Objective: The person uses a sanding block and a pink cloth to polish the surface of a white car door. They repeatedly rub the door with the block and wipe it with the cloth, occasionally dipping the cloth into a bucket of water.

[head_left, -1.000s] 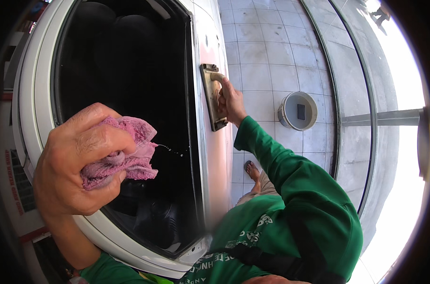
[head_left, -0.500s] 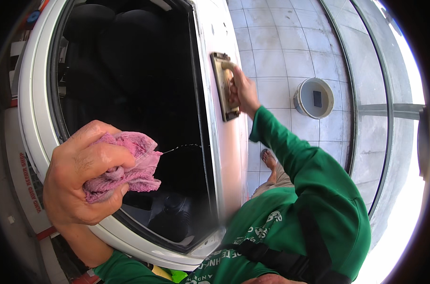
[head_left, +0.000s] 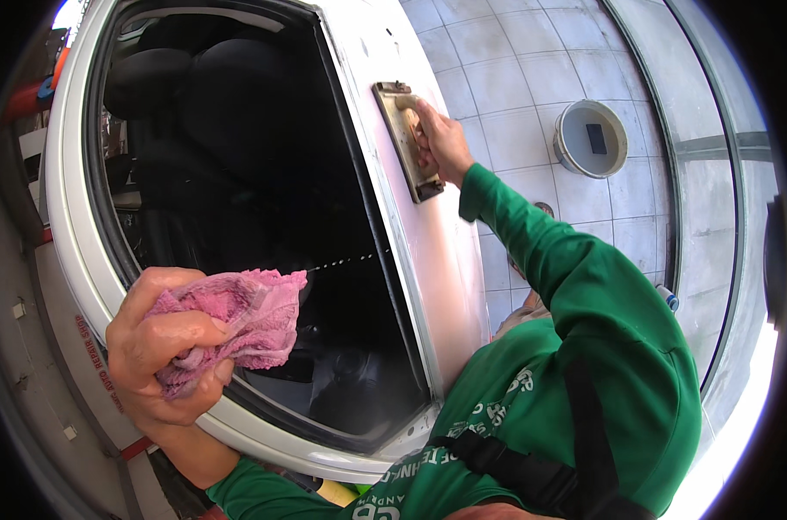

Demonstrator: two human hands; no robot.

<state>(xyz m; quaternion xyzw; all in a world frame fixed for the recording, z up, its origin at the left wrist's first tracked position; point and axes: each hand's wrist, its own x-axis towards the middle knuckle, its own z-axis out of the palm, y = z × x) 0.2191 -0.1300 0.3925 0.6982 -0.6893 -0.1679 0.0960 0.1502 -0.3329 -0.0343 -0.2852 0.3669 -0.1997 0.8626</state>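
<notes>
My left hand squeezes a wet pink cloth above the dark car window. From the cloth's tip a thin string of water drops runs across the glass toward the car's body. Out to the right, my right hand grips the handle of a hand sanding block, a long flat board with a clamp at each end. The block lies against the white and pinkish car panel beside the window. Its underside is hidden.
On the tiled floor to the right stands a light round bucket of greyish water with a dark rectangular piece in it. Beyond runs a glass wall with a metal frame. The car's white window frame curves along the left.
The view has shifted, so the bucket sits farther right and higher. My left hand still squeezes the cloth with water trickling, and the sanding block stays on the panel in my right hand.
</notes>
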